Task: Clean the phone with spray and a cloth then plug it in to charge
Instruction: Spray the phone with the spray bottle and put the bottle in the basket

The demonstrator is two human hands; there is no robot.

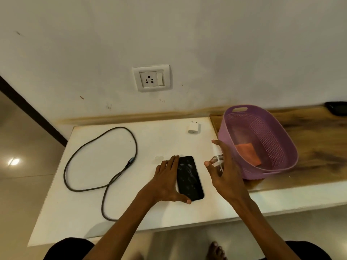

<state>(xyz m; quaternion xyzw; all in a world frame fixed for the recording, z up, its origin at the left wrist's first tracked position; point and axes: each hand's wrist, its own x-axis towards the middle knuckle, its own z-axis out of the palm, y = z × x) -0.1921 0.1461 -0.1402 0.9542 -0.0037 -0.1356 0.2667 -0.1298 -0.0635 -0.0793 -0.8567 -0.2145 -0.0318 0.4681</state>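
Observation:
A black phone (190, 177) lies screen-up on the white table (93, 212), its glass smeared with pale streaks. My left hand (167, 182) holds its left edge, fingers along the side and thumb at the near corner. To the right, my right hand (224, 170) holds a small clear spray bottle (217, 162) just above the table beside the phone. An orange cloth (247, 153) lies inside the purple basket (277, 166). A white charger plug (194, 127) sits at the back of the table. The dark cable (101, 158) lies looped on the left.
A wall socket with a switch (151, 78) is on the white wall above the table. The basket stands on a wooden counter (319, 143) to the right. A clear bottle cap (158, 159) lies left of the phone. A dark object (337, 107) sits at the far right.

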